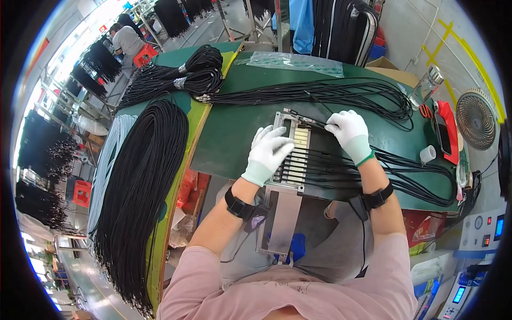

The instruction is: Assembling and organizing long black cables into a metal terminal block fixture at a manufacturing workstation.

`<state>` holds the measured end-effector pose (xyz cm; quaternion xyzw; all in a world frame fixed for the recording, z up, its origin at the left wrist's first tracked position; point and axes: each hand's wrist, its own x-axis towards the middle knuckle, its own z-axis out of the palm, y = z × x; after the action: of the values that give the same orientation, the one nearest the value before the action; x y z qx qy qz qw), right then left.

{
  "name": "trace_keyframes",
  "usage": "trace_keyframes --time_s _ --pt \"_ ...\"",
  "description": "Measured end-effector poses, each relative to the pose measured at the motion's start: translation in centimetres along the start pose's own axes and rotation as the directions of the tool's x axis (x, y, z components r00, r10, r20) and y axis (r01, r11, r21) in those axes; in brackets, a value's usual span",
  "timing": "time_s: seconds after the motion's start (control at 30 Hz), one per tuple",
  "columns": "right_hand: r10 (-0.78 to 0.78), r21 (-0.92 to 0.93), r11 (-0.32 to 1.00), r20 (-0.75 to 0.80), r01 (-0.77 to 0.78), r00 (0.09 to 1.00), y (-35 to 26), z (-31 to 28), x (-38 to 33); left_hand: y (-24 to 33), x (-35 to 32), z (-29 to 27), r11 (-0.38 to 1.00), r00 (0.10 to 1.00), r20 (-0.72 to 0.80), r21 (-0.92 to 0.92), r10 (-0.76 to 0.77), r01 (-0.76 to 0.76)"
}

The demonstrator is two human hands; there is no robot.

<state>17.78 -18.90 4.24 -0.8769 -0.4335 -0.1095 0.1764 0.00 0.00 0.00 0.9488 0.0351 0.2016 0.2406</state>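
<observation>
A metal fixture (295, 169) with a row of pale slots lies at the front edge of the green table, several black cables (341, 159) running from its slots to the right. My left hand (268, 151), in a white glove, rests over the fixture's left side with fingers apart; it grips nothing that I can see. At the fixture's far right, my right hand (349, 132), also gloved, pinches a black cable (314, 122) between thumb and fingers. That cable's end lies at the fixture's far end.
Black cable bundles lie at the back left (200, 69) and hang over a yellow-edged bench (184, 160) on the left. Loose cables (352, 92) stretch along the table's back. A glass bottle (428, 82), white cup (428, 154) and fan (476, 120) stand right. A person (127, 40) sits far left.
</observation>
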Motion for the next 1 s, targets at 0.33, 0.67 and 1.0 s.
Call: trace_keyframes --time_s 0.33,0.67,1.0 --pt "-0.287 0.332 0.893 -0.098 0.303 0.953 -1.7 -1.1 -0.9 0.5 1.1 0.5 0.924 0.910 -0.383 -0.381 -0.158 0.000" --pt "-0.249 0.473 0.863 0.088 0.179 0.965 -6.2 -1.2 -1.9 1.4 -0.3 -0.2 0.934 0.935 -0.343 -0.300 0.086 -0.195" --pt "-0.388 0.180 0.886 -0.215 0.427 0.896 -8.5 0.3 -2.1 0.4 0.0 0.4 0.824 0.942 -0.317 -0.559 -0.115 -0.088"
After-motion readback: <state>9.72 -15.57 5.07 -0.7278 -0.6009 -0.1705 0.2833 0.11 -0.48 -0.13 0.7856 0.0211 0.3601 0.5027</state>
